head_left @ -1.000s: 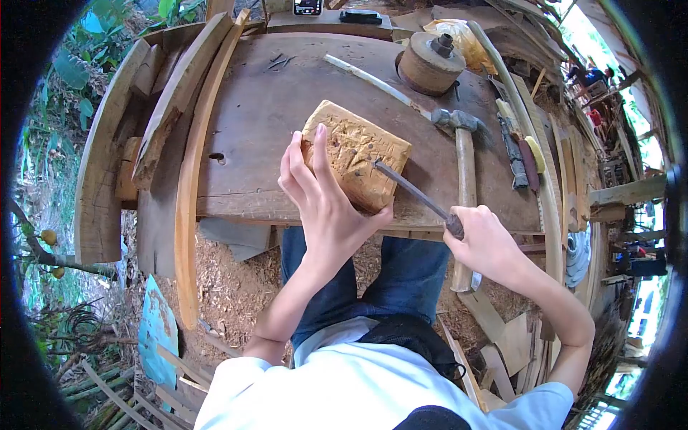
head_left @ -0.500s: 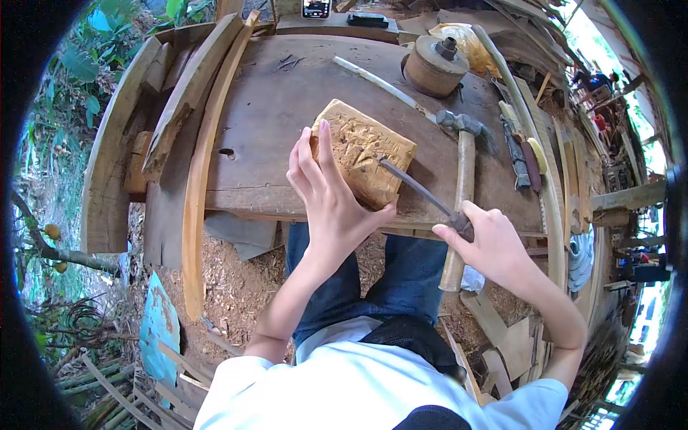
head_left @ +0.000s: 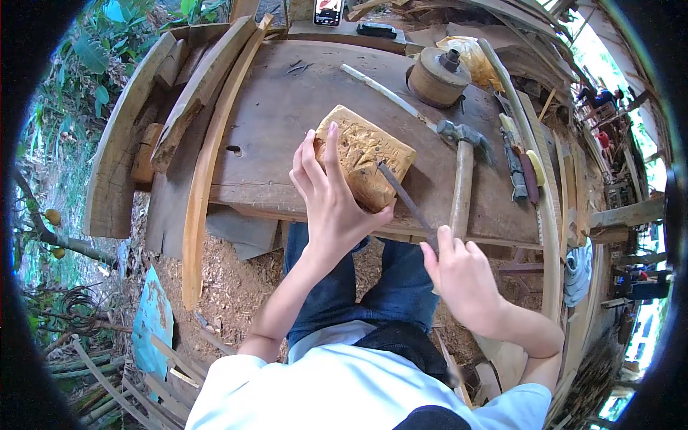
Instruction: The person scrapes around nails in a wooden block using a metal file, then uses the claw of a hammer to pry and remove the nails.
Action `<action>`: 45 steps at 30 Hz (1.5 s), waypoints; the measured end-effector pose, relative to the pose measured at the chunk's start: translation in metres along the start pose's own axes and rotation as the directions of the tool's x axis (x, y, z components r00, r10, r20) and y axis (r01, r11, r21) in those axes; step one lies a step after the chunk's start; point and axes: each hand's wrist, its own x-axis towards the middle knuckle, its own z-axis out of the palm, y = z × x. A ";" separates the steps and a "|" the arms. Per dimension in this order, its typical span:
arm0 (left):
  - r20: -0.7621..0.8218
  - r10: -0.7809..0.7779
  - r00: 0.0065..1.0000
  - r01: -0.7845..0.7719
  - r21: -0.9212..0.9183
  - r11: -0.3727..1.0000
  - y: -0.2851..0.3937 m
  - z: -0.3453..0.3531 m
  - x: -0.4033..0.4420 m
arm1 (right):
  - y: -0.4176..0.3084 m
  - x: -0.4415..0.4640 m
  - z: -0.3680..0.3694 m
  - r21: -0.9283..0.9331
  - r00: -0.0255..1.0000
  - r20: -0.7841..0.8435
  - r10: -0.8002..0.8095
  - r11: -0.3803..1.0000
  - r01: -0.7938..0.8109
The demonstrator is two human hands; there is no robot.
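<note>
A yellowish wooden block with a rough, carved-looking top rests near the front edge of the workbench. Around its left side and near corner wraps my left hand, thumb at the near right and fingers along the left. My right hand is closed around the handle end of a narrow dark metal chisel; the fingers mostly hide the handle. The chisel's tip meets the block's top face near its right side. Beside the chisel lies a hammer, its head away from me and its lower handle partly behind my right hand.
On the wooden workbench lie a pale stick and a round block with a bolt. Several tools sit at the right. Long curved boards flank the left. A phone stands at the back.
My right hand has shifted left and nearer to me, tilting the chisel's blade more steeply. Its tip stays at the block, which my left hand still holds in about the same place.
</note>
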 end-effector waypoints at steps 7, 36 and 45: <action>0.004 -0.024 1.000 0.024 0.044 0.999 0.001 0.002 -0.003 | 0.011 0.021 -0.006 0.400 0.911 0.370 0.184 0.853 -0.334; -0.016 -0.007 1.000 0.007 0.025 1.000 -0.002 0.001 0.000 | 0.015 0.029 -0.008 0.730 0.735 0.666 -0.130 -0.086 -0.678; -0.004 0.000 1.000 0.001 0.046 0.999 -0.002 0.000 0.000 | 0.020 0.029 -0.008 0.749 0.745 0.650 -0.146 -0.038 -0.661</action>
